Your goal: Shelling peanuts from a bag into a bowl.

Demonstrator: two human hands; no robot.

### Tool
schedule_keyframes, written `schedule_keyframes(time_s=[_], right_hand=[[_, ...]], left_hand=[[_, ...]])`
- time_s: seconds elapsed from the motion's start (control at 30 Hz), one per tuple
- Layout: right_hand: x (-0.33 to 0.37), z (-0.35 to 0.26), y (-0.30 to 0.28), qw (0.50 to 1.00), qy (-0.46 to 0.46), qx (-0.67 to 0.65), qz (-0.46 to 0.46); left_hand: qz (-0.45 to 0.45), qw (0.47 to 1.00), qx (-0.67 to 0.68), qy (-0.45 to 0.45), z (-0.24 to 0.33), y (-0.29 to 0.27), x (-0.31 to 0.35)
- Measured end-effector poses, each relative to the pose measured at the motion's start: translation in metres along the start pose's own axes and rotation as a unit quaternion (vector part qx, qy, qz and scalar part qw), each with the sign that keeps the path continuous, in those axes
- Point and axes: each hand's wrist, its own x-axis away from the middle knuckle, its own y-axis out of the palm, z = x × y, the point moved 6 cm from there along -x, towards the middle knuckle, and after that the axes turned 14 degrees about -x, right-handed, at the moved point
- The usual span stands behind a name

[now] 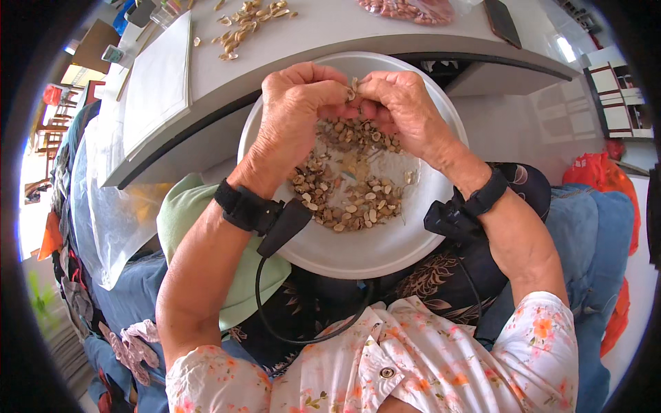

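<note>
Over a wide, pale metal basin (413, 251), my two hands meet with their fingertips nearly touching. My left hand (297, 103) is closed in a pinch on a peanut shell (352, 90). From the other side, my right hand (407, 113) pinches at the same shell with thumb and forefinger. The curled fingers hide whether a kernel is inside. Below them, many broken peanut shells (348, 203) lie scattered across the basin's bottom. The basin rests at my lap, close to the table's front edge.
On the white table (310, 31), unshelled peanuts (249, 26) lie loose. A clear bag of reddish kernels (410, 9) sits at the far edge, with a dark phone (502, 23) to its right. White sheets (162, 79) lie at left. A cable (310, 340) loops between my wrist straps.
</note>
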Motion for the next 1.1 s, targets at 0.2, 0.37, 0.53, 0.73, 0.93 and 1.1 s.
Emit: schedule_keyframes(time_s=[0.2,0.37,0.53,0.73,0.93,1.1], right_hand=[[-0.001,0.001,0.000,0.999,0.046,0.011,-0.013],[-0.001,0.010,-0.001,0.994,0.105,0.015,-0.016],[0.002,0.007,0.004,0.992,0.117,0.006,-0.034],[-0.006,0.002,-0.016,0.997,0.082,0.001,0.002],[-0.009,-0.002,-0.039,0.998,0.059,-0.024,0.013],[-0.012,-0.010,-0.033,0.999,0.036,-0.031,-0.001]], left_hand=[[-0.047,0.999,-0.017,-0.006,0.004,-0.003,-0.001],[-0.131,0.978,-0.163,0.000,0.009,0.004,0.001],[-0.116,0.976,-0.186,-0.002,0.010,-0.003,-0.002],[-0.188,0.891,-0.409,-0.052,-0.011,-0.010,-0.005],[-0.279,0.794,-0.527,-0.117,-0.038,-0.006,0.016],[-0.230,0.710,-0.664,-0.039,-0.048,-0.017,-0.019]])
